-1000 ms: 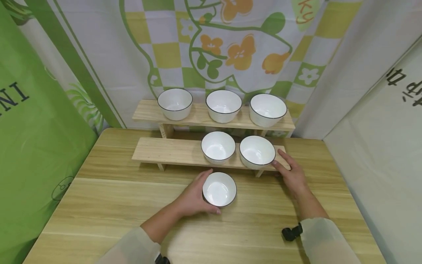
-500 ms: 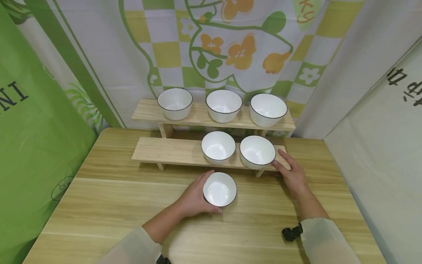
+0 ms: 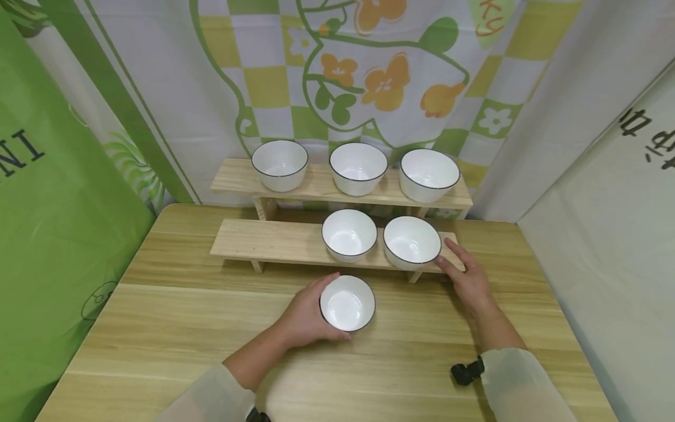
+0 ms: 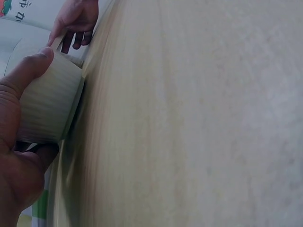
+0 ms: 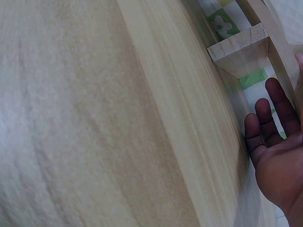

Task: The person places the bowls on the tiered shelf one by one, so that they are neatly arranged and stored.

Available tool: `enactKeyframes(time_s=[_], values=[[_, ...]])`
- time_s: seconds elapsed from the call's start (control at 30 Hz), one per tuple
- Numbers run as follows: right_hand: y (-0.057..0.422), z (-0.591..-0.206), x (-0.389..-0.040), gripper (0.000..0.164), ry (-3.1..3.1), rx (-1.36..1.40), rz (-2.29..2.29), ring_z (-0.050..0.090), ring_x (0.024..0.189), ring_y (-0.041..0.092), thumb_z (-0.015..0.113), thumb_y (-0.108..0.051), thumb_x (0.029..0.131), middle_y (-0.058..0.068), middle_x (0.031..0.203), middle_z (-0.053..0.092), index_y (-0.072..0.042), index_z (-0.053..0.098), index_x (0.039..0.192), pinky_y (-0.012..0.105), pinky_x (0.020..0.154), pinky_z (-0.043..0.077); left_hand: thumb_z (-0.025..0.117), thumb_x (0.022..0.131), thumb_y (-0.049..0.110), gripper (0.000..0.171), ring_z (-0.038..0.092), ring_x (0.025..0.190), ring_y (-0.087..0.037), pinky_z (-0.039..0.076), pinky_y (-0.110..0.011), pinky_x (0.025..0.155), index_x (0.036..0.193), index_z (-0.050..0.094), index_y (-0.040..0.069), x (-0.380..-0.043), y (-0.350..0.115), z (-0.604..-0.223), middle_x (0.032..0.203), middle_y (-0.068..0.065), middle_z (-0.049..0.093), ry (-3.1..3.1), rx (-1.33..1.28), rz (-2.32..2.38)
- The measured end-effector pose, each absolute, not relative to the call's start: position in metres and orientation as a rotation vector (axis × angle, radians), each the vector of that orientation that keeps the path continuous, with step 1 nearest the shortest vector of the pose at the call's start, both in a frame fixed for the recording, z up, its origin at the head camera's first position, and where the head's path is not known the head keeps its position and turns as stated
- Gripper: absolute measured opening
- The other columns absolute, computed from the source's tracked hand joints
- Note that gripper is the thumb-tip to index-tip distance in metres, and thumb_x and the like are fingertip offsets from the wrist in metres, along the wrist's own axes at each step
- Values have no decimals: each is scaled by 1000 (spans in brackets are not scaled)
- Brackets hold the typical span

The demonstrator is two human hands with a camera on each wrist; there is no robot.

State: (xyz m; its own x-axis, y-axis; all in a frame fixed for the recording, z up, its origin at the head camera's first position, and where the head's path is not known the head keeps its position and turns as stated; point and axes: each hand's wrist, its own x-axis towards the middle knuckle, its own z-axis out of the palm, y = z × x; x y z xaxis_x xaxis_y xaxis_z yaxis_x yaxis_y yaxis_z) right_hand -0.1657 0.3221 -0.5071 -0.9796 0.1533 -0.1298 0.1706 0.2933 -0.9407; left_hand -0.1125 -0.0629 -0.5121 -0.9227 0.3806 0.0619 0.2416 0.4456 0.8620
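My left hand (image 3: pixel 308 313) grips a white bowl (image 3: pixel 348 303) with a dark rim from its left side, in front of the low shelf. In the left wrist view, the thumb and fingers lie around this ribbed bowl (image 4: pixel 49 97), close over the table; whether it touches is unclear. At the right end of the low wooden shelf (image 3: pixel 269 239) is my right hand (image 3: pixel 469 281), its thumb beside the right-hand bowl (image 3: pixel 412 241). Its index finger lies on the board, while the other fingers (image 5: pixel 270 123) extend loosely below it. Another bowl (image 3: pixel 349 234) stands left of that one.
Behind, a higher wooden shelf (image 3: pixel 319 180) bears three matching bowls, at left (image 3: pixel 280 166), middle (image 3: pixel 358 170) and right (image 3: pixel 429 176). Both shelves stand on the wooden table (image 3: pixel 184 328). A patterned cloth (image 3: pixel 274 88) hangs close behind them.
Over the last half second my left hand and its bowl have shifted slightly left. My right hand stays in place, and the shelved bowls have not moved.
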Motion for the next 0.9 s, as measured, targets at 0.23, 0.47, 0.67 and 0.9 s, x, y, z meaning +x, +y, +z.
enactKeyframes(time_s=[0.23,0.47,0.67,0.9], values=[[324,-508,-167,74,2528,310,-1814,71,82,10,74,-43,97,11,169,25,-25,41,161,17,79,57,107,48,36,125,52,137,-28,41,-50,115,156,46,18,-114,-70,-508,151,-6,53,2579,509,1483],[322,-509,-167,73,2518,304,-1850,69,82,6,75,-41,97,11,168,28,-23,43,160,19,77,59,108,47,35,125,52,136,-26,41,-49,115,156,47,22,-114,-79,-502,151,-4,53,2584,445,1489],[322,-509,-167,73,2533,307,-1832,70,80,9,75,-42,97,12,167,30,-23,43,160,19,76,58,108,44,37,125,54,133,-26,43,-50,113,154,50,22,-114,-88,-494,148,-4,56,2609,409,1515],[324,-509,-167,74,2549,299,-1803,68,84,5,75,-42,97,11,168,29,-23,42,161,18,77,58,107,45,39,123,55,131,-24,45,-47,111,153,50,23,-114,-97,-486,148,-2,55,2636,376,1501]])
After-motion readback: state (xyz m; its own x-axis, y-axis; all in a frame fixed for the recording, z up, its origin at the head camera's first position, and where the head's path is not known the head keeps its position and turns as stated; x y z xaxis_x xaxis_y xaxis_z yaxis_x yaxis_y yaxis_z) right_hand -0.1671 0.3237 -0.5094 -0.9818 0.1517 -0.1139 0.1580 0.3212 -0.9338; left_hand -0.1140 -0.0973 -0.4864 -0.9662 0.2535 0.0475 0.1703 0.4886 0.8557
